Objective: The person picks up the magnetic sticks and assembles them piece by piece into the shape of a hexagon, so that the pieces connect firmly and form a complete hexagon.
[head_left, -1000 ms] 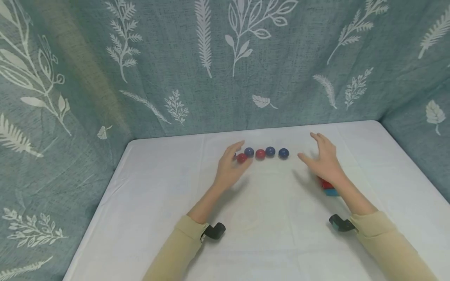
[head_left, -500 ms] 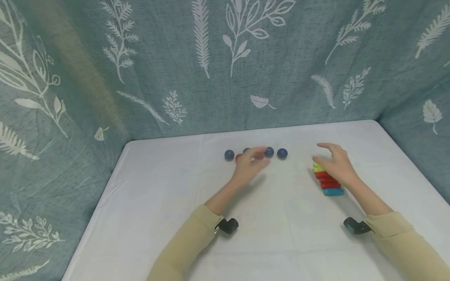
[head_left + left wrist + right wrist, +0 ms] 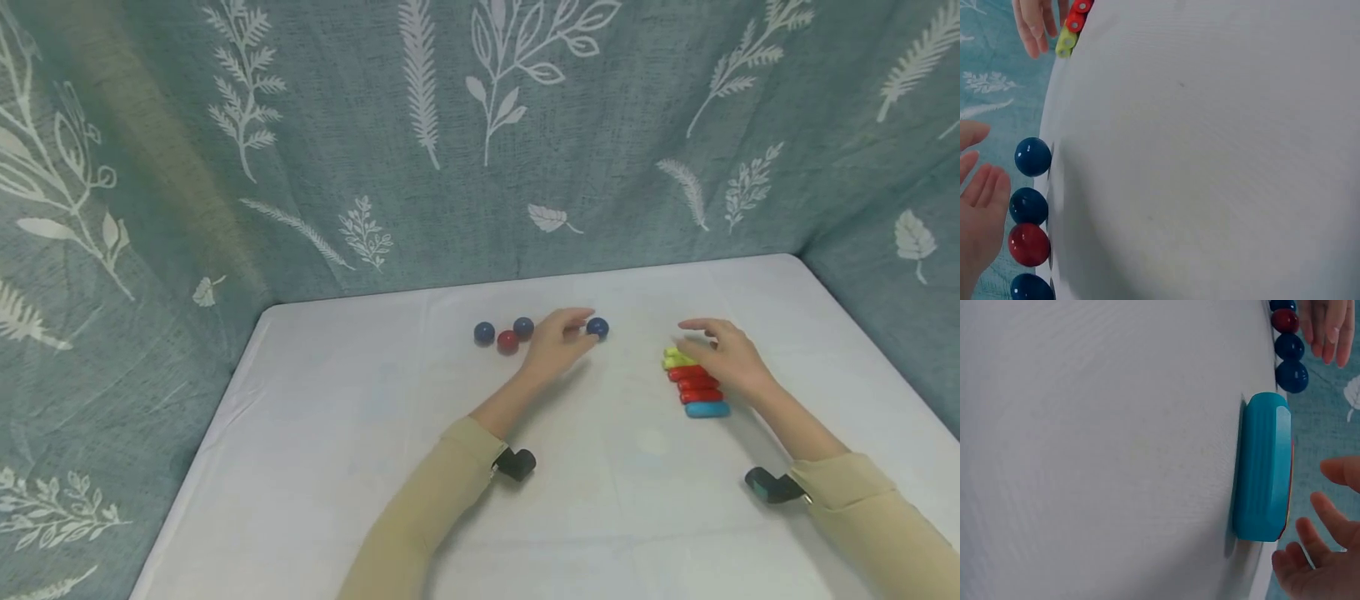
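Note:
My left hand (image 3: 557, 343) hovers over a row of shiny balls, fingers and thumb spread near the rightmost blue ball (image 3: 597, 327). A red ball (image 3: 507, 342) and two blue balls show at its left; it hides part of the row. In the left wrist view nothing lies between that hand's fingers. My right hand (image 3: 731, 360) is held over a line of coloured plastic bars, its fingers loosely bent and holding nothing. These are yellow-green bars (image 3: 677, 359), red bars (image 3: 699, 384) and a ridged blue bar (image 3: 1263, 469) nearest me.
A white cloth (image 3: 360, 433) covers the table. Behind it hangs a teal curtain (image 3: 315, 150) with white leaf prints, reaching round both sides. A small black camera (image 3: 516, 464) sits on the left wrist, another camera (image 3: 771, 485) on the right.
My left hand has moved right along the balls, from the left end to the rightmost one. The right hand has come down and right, then over the bars. The balls and bars stay put.

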Tool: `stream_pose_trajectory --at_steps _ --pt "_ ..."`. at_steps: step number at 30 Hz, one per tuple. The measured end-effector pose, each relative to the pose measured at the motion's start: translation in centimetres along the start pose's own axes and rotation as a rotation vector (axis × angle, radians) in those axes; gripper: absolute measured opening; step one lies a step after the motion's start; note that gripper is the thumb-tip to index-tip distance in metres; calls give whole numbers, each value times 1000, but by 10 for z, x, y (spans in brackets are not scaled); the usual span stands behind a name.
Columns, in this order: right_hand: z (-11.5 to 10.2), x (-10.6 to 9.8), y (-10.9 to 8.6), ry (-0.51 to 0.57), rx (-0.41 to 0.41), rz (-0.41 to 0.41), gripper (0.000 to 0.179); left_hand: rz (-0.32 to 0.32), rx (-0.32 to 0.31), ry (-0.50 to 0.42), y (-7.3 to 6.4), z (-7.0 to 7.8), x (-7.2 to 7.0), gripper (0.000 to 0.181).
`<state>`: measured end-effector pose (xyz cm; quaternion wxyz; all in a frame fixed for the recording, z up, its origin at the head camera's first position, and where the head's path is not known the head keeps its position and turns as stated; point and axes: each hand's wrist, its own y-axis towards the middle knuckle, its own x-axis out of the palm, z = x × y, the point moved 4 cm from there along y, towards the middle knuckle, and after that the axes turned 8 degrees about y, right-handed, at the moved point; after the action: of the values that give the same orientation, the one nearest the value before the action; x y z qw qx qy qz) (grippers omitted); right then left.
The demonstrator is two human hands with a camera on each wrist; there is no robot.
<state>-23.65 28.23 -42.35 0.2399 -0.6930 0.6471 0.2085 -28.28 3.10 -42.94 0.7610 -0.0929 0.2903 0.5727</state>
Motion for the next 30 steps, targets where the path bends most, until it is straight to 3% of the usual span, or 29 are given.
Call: stream_pose_trajectory --at_steps 8,12,21,30 --pt "4 3 0 -2 9 -33 44 -24 30 99 14 4 10 42" --pt "6 4 1 -8 13 -43 44 -53 48 189 17 4 13 44" --pt "8 5 1 -10 19 -42 43 -131 79 303 17 5 20 42" --pt "9 6 2 -17 25 -55 40 -152 134 420 16 5 24 35"
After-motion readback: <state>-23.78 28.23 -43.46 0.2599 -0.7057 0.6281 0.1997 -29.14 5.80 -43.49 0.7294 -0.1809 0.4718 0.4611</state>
